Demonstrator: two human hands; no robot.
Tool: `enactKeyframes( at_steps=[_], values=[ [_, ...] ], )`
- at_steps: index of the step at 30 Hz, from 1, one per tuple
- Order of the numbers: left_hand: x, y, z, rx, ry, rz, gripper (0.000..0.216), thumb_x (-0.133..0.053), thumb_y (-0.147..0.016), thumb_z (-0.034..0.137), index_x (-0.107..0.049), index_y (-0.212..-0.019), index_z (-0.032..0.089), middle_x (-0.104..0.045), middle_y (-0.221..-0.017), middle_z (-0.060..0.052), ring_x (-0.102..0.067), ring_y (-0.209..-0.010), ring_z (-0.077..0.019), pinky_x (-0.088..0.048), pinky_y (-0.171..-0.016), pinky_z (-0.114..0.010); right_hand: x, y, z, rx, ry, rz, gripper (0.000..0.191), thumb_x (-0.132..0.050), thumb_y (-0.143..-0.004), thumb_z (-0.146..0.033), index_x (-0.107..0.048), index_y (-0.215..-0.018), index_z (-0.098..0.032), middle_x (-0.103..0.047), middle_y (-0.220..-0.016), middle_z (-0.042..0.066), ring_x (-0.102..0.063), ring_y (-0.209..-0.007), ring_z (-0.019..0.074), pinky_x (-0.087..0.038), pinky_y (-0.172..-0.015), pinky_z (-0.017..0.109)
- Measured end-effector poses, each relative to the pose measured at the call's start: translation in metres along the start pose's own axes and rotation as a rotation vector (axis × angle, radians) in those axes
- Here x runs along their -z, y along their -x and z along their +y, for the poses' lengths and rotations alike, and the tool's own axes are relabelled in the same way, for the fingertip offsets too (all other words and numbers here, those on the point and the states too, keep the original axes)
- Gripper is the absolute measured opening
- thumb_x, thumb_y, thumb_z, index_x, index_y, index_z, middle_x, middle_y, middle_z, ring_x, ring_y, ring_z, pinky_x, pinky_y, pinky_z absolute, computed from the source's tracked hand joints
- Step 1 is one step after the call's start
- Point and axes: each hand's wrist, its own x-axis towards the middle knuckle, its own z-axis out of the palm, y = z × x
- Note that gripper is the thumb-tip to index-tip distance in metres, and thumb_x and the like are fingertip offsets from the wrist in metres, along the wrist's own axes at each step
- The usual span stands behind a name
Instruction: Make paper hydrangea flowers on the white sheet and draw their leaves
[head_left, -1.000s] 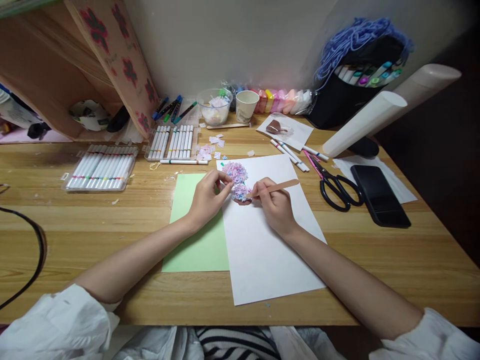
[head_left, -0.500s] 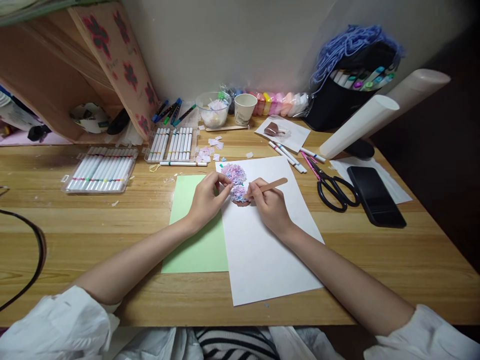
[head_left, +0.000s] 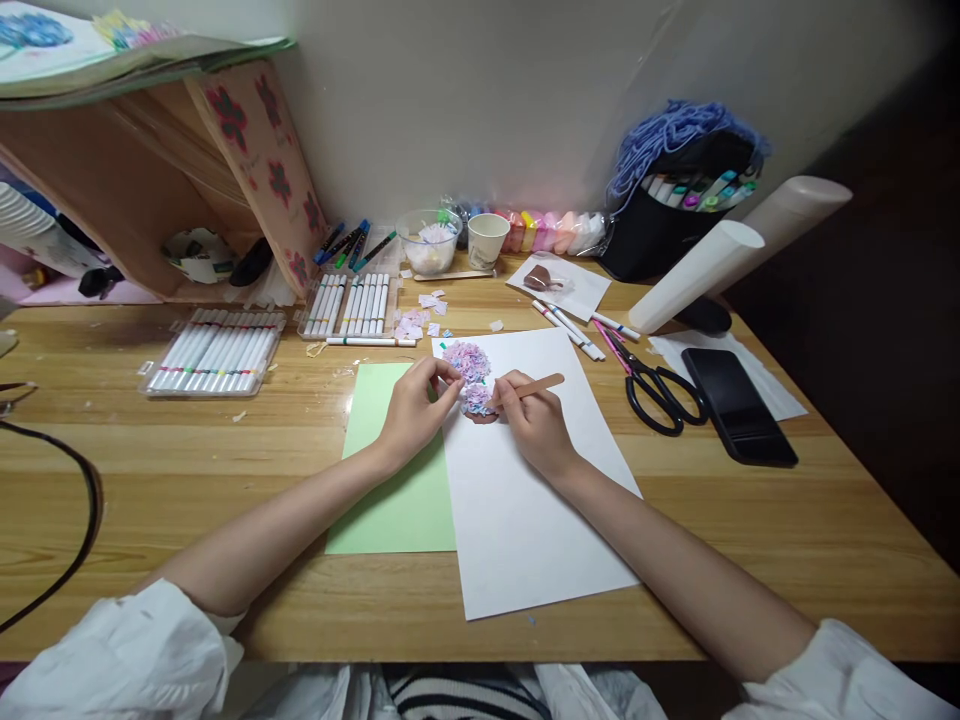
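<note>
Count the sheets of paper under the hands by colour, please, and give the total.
White rectangular paper sheet: 1
Light green rectangular paper sheet: 1
Total: 2

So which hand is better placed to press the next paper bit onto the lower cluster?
Probably the right hand: it grips the wooden stick, tip at the lower paper cluster. The left hand only pinches at that cluster's edge.
</note>
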Motion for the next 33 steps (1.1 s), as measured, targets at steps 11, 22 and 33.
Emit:
enactKeyframes(
  at_steps=[11, 22, 33],
  values=[
    [0.031, -0.032, -0.006, -0.114, -0.247, 0.142, 0.011, -0.053, -0.088, 0.026, -0.058, -0.082, 0.019, -0.063, -0.082, -0.002, -0.053, -0.074, -0.0146, -0.040, -0.070, -0.026, 0.004, -0.003, 0.006, -0.209, -0.365, 0.294, 0.039, -0.041, -0.093, -0.048, -0.048, -0.067, -0.021, -0.048, -0.061, -0.003, -0.049, -0.056, 0.0115, -0.039, -0.054, 0.023],
    [0.043, -0.090, -0.012, -0.014, -0.853, -0.068, 0.014, -0.061, -0.082, 0.031, -0.071, -0.087, 0.022, -0.065, -0.093, -0.008, -0.054, -0.095, -0.0272, -0.038, -0.080, -0.037, 0.006, -0.012, 0.019, -0.446, -0.558, 0.288, 0.042, -0.051, -0.084, -0.057, -0.050, -0.065, -0.019, -0.049, -0.051, -0.003, -0.046, -0.047, 0.0081, -0.032, -0.044, 0.018],
    [0.031, -0.107, -0.024, 0.086, -0.829, -0.146, 0.013, -0.064, -0.078, 0.031, -0.071, -0.078, 0.020, -0.070, -0.090, -0.006, -0.059, -0.091, -0.0248, -0.042, -0.076, -0.033, 0.006, -0.012, 0.021, -0.445, -0.579, 0.299, 0.042, -0.050, -0.085, -0.055, -0.050, -0.065, -0.019, -0.048, -0.052, -0.004, -0.046, -0.048, 0.0078, -0.032, -0.045, 0.017]
  ],
)
